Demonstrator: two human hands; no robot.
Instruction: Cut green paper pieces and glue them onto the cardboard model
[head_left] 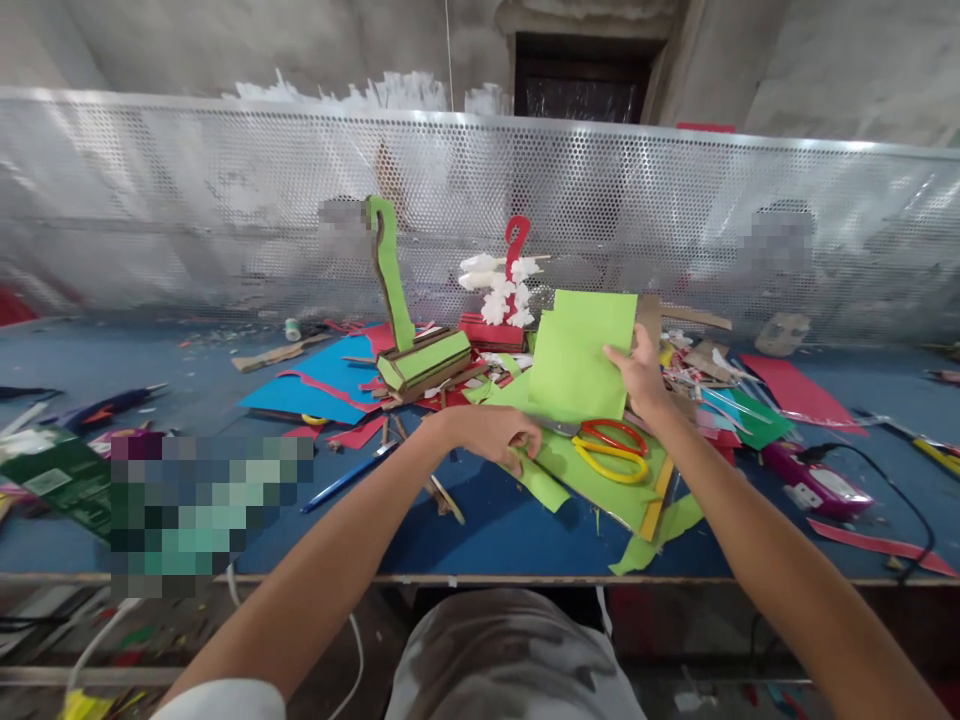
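Lime-green paper (581, 360) stands nearly upright above the middle of the blue table (435, 540), its top edge stepped at the left; from where I stand I can't tell whether it is one piece or two. The person's right hand (645, 372) pinches it at its right edge, thumb across the front and the other fingers behind. The left hand (491, 430) is lower and nearer the person, fingers curled inward just beside a narrow green strip (546, 485); whether they pinch it I can't tell. Below the paper, scissors (581, 443) with red and yellow handles lie on a green-faced board (622, 500) with a yellowish edge. Farther back, to the person's left, sits a green cardboard model (427, 362), a many-sided block with a tall, curving upright piece at its end. Next to it is a red model (491, 332) with a hooked top and white, petal-like bits clustered on it. A blue sheet (322, 375) and a blue pen (349, 478) lie to the left, while a magenta device (821, 485) with a black cord lies well to the right.
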